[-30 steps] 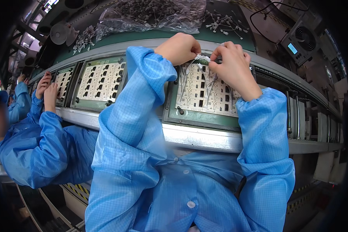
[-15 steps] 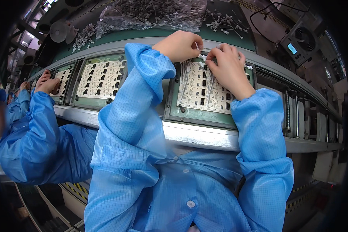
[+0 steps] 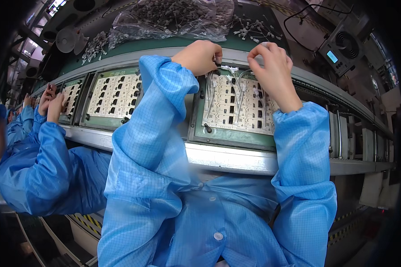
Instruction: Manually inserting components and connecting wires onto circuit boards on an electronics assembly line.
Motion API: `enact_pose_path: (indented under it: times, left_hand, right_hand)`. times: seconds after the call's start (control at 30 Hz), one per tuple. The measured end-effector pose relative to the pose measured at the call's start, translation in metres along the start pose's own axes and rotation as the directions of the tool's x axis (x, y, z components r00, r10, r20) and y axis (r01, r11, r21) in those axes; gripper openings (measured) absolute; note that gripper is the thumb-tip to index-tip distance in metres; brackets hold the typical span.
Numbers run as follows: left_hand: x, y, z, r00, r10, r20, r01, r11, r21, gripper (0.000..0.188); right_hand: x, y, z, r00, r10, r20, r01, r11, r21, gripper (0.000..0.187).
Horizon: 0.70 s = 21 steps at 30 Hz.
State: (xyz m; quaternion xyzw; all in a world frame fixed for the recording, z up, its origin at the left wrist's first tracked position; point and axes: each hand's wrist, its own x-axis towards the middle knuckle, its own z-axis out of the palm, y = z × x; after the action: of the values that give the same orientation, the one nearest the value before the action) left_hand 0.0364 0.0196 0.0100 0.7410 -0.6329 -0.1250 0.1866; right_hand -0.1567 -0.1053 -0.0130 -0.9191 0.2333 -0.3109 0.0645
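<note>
A framed panel of white circuit boards (image 3: 218, 118) with black parts lies in front of me. Thin white wires with connectors (image 3: 239, 95) lie across it. At the panel's far left corner my left hand (image 3: 199, 58) is closed, its fingertips pinched by a small dark part; what they hold is unclear. My right hand (image 3: 274, 71) is raised over the far right part of the panel, thumb and forefinger bent together in a pinch. Anything between them is too small to make out. White connectors (image 3: 229, 69) sit along the far edge, between my hands.
A clear plastic bag of wired connectors (image 3: 178, 20) lies beyond the rail, with loose ones (image 3: 256, 29) beside it. Another board panel (image 3: 113, 95) is to the left, where a co-worker's hands (image 3: 51, 104) work. A metal rail (image 3: 229, 158) runs along the near side. A device with a lit screen (image 3: 332, 56) stands right.
My left hand has shifted slightly left and toward me. The right hand has moved right, away from it, opening a gap that exposes the connectors. The co-worker's hands have shifted too.
</note>
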Motion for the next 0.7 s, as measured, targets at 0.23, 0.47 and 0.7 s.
enact_pose_path:
  times: [0.23, 0.47, 0.7]
  left_hand:
    - [-0.004, -0.011, -0.001, 0.995, 0.004, -0.098, -0.006, 1.000, -0.013, 0.021]
    - [-0.011, -0.021, -0.013, 0.876, 0.063, -0.478, 0.021, 0.986, 0.168, 0.017]
    - [-0.013, -0.013, -0.016, 0.850, 0.049, -0.525, 0.054, 0.982, 0.179, 0.014]
  right_hand:
    - [0.003, -0.003, -0.012, 0.975, -0.219, 0.038, 0.203, 0.945, 0.258, 0.012]
    - [-0.027, -0.091, -0.013, 0.711, -0.652, 0.265, 0.544, 0.748, 0.381, 0.020]
    - [-0.027, -0.106, 0.003, 0.628, -0.723, 0.288, 0.675, 0.690, 0.261, 0.015]
